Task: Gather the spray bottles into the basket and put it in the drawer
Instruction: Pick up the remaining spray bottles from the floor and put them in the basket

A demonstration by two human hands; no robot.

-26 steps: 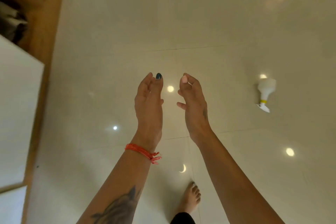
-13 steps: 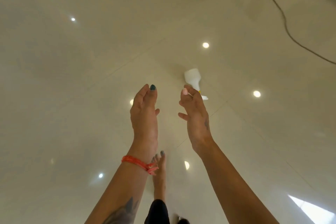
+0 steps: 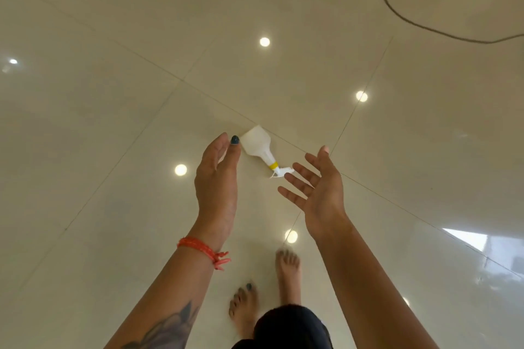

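A white spray bottle (image 3: pixel 258 144) with a yellow collar is lying on its side on the glossy tiled floor (image 3: pixel 113 122), nozzle toward the right hand (image 3: pixel 317 193). The left hand (image 3: pixel 217 178) is hovering beside its base. Each grip is spread and holding nothing. A dark cable (image 3: pixel 397 11) is trailing toward the floor's far right

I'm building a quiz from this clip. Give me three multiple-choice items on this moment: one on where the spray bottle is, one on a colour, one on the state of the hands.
1. Where is the spray bottle?
A. in a basket
B. lying on the floor
C. on a shelf

2. What colour is its collar?
A. yellow
B. blue
C. black

3. What are the left hand and right hand doing?
A. both gripping it
B. both open, empty
C. one holding a basket

Answers: 1 B, it lies on its side on tile; 2 A, a yellow ring below the trigger; 3 B, fingers spread, nothing held.
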